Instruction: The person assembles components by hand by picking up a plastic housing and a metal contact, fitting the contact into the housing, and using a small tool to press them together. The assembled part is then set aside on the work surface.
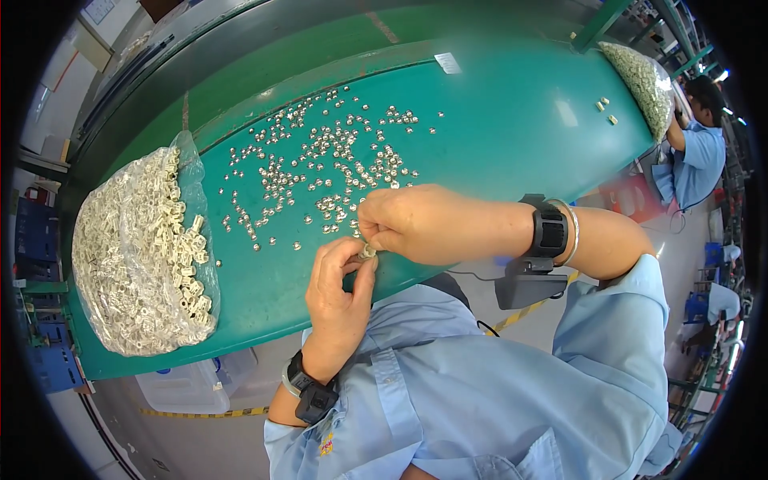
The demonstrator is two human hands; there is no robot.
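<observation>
Lying at the left end of the long green tabletop (512, 156), a large clear plastic bag (132, 264) bulges with small cream-white plastic fittings, its open mouth turned right, toward the middle of the surface. Some fittings lie heaped at that mouth, close to the tabletop's near left corner. Beneath the near edge, a translucent plastic box (182, 390) shows below the surface.

To the right of the bag, many small, shiny, rounded silver metal pieces (332, 144) are scattered across the left half of the tabletop, from near its far edge to its middle, densest at the centre of the spread.

By the near edge, just beside the scatter, the left hand (340, 296) pinches one small cream-white fitting (367, 251) between thumb and fingers, above the tabletop. The right hand (412, 220) meets it there, fingers curled inward at the fitting; whether they grip it too, or another piece, I cannot tell.

Farther right, a small white paper slip (447, 63) lies at the far edge. Near the right end are a few loose pale pieces (613, 120), and a second full plastic bag (640, 88) sits at that end, beside a co-worker in a light-blue shirt (698, 164).
</observation>
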